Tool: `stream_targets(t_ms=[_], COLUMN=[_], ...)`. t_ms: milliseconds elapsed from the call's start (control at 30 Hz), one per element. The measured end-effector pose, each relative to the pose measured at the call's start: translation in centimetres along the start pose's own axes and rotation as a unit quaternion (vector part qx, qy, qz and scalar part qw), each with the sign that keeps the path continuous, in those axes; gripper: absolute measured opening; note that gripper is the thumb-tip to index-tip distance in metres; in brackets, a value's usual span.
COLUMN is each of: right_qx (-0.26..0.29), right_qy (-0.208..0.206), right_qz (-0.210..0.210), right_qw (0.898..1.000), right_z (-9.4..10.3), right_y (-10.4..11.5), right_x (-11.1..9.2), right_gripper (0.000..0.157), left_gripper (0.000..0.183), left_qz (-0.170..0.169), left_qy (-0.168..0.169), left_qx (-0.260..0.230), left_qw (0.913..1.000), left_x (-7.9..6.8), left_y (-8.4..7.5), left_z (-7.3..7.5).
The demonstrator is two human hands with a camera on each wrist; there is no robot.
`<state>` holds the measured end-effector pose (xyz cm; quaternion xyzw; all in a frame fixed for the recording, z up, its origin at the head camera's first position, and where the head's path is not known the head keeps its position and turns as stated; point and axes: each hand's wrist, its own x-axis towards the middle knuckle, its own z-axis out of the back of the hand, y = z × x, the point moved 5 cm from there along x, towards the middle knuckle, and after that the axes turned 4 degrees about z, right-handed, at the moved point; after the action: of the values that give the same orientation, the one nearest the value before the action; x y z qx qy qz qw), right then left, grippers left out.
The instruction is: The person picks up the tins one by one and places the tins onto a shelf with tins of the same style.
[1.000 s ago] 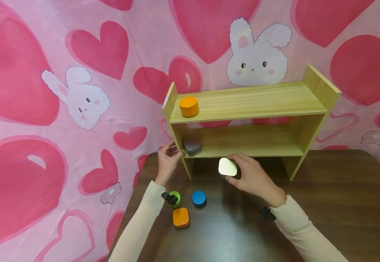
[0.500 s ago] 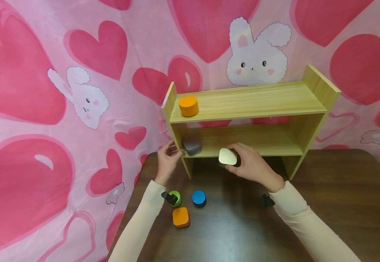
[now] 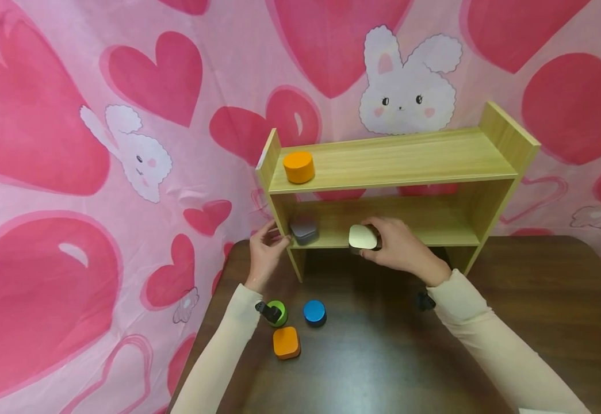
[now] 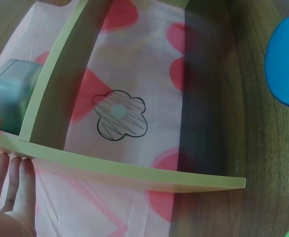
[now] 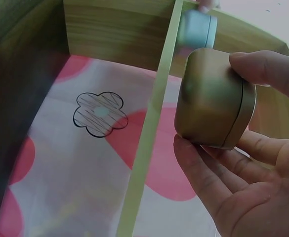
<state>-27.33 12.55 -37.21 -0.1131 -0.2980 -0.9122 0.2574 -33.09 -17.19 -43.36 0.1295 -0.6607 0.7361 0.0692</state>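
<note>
My right hand (image 3: 401, 247) holds a gold rounded-square tin (image 3: 363, 237) between thumb and fingers, at the front edge of the middle board of a small wooden shelf (image 3: 393, 164). In the right wrist view the tin (image 5: 211, 98) shows its lid seam. My left hand (image 3: 266, 253) grips the shelf's left side panel (image 4: 129, 170), thumb on the inner side and fingers on the outer. Just inside that panel a grey rounded-square tin (image 3: 304, 231) sits on the middle board. An orange round tin (image 3: 299, 168) stands on the top board's left end.
On the dark wooden table (image 3: 538, 322) in front of the shelf stand a blue round tin (image 3: 314, 313), an orange rounded-square tin (image 3: 286, 343) and a green round tin (image 3: 279, 313), partly covered by the left wrist's camera. A pink heart-patterned cloth (image 3: 248, 52) hangs behind.
My right hand has carried the gold tin up and forward, from below the middle board's front edge to its level. My left hand has stayed at the side panel.
</note>
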Motion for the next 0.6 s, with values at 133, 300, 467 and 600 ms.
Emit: stream_targets(t_ms=[133, 300, 467, 600], right_qx=[-0.003, -0.013, -0.026, -0.033], right_qy=[0.008, 0.023, 0.039, 0.046], right_qz=[0.001, 0.008, 0.007, 0.009], right_qw=[1.000, 1.000, 0.999, 0.998], right_z=[0.2, 0.5, 0.8, 1.0], right_y=[-0.6, -1.2, -1.9, -2.4], right_x=[0.7, 1.4, 2.1, 2.6], right_gripper=[0.054, 0.055, 0.054, 0.053], left_gripper=[0.049, 0.049, 0.048, 0.049], left_qz=[-0.002, -0.012, -0.023, -0.025], left_qy=[-0.003, -0.007, -0.008, -0.008], left_qx=[-0.009, -0.020, -0.024, -0.015], left_qw=[1.0000, 0.9997, 0.9994, 0.9996], left_x=[0.1, 0.1, 0.2, 0.3], left_y=[0.2, 0.2, 0.3, 0.2], left_z=[-0.1, -0.3, -0.5, -0.6])
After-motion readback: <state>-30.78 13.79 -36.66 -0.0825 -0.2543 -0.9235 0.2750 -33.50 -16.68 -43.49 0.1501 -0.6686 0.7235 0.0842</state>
